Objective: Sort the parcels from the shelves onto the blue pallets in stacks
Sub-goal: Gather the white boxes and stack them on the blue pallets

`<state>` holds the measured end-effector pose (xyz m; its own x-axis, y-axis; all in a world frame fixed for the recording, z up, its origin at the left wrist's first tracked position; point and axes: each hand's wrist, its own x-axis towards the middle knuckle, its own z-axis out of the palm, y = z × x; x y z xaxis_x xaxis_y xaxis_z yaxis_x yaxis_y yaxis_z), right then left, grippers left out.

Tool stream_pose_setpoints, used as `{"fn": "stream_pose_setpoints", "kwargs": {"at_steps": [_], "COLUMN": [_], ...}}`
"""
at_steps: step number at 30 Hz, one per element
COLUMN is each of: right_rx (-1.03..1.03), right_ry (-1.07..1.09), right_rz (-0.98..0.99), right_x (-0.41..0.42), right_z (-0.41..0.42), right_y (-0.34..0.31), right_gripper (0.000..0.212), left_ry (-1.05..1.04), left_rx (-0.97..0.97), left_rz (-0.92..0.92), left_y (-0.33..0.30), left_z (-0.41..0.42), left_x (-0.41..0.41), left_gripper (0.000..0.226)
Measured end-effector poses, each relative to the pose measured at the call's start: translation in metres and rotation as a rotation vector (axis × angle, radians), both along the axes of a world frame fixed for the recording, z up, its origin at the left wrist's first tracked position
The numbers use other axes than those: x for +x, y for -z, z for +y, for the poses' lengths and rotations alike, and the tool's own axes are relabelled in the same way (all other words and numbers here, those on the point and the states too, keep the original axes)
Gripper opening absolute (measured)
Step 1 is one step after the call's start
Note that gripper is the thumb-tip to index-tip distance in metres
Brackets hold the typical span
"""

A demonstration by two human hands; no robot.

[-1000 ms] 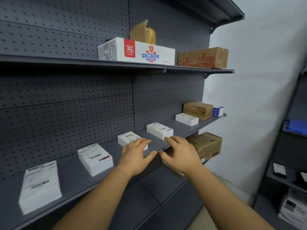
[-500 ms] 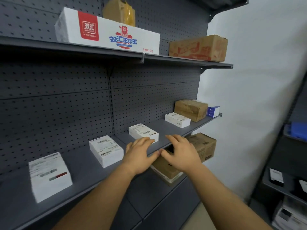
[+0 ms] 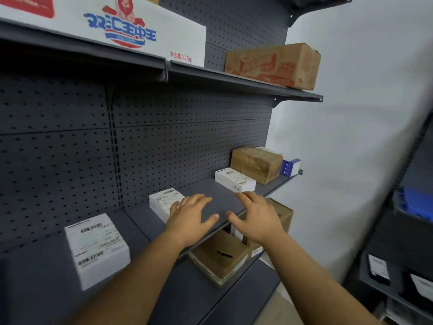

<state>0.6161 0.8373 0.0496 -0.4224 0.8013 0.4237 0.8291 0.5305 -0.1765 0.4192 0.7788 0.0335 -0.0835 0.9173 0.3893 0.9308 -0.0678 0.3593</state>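
Small white labelled parcels lie along the dark grey middle shelf (image 3: 218, 202): one at the near left (image 3: 97, 248), one in the middle (image 3: 164, 201), one further right (image 3: 234, 181). My left hand (image 3: 189, 219) hovers open, fingers spread, partly covering the middle white parcel. Beside it, my right hand (image 3: 255, 216) is open over the shelf's front edge, holding nothing. A brown carton (image 3: 255, 164) and a small blue-and-white box (image 3: 290, 167) stand at the shelf's far right end.
On the top shelf sit a long white printed carton (image 3: 131, 29) and a brown carton with red print (image 3: 274, 65). Two brown cartons (image 3: 220, 256) lie on the lower shelf under my hands. A second rack at the right carries a blue bin (image 3: 417, 205).
The view has moved rightward along and closer to the shelf. My hands have spread apart and reached further over the middle shelf, the left now over the middle white parcel.
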Motion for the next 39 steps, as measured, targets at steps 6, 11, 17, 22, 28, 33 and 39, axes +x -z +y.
{"fn": "stream_pose_setpoints", "kwargs": {"at_steps": [6, 11, 17, 22, 28, 33, 39], "right_rx": [-0.042, -0.034, -0.013, 0.000, -0.069, -0.071, -0.093], "right_ry": [-0.082, -0.174, -0.222, -0.266, -0.290, -0.341, -0.346], "right_rz": [-0.004, -0.021, -0.011, -0.040, -0.100, -0.071, -0.083], "right_x": [-0.003, 0.001, 0.022, 0.027, 0.022, 0.009, 0.005], "right_z": [0.065, 0.122, 0.215, 0.273, 0.319, 0.336, 0.348], "right_y": [0.022, 0.028, 0.015, 0.034, 0.062, 0.082, 0.096], "right_gripper": [0.069, 0.070, 0.066, 0.066, 0.072, 0.076, 0.062], "left_ry": [-0.098, -0.175, -0.264, -0.292, -0.331, -0.373, -0.424], "left_rx": [-0.023, -0.064, -0.109, -0.134, -0.185, -0.166, -0.165], "left_rz": [0.007, 0.039, 0.066, 0.034, 0.060, 0.065, 0.065], "left_y": [0.011, 0.009, -0.003, 0.014, 0.035, 0.047, 0.056], "left_z": [0.039, 0.079, 0.155, 0.202, 0.238, 0.261, 0.270], "left_x": [-0.007, 0.003, 0.045, 0.071, 0.076, 0.077, 0.079], "left_gripper": [0.057, 0.060, 0.060, 0.059, 0.059, 0.058, 0.057]}}
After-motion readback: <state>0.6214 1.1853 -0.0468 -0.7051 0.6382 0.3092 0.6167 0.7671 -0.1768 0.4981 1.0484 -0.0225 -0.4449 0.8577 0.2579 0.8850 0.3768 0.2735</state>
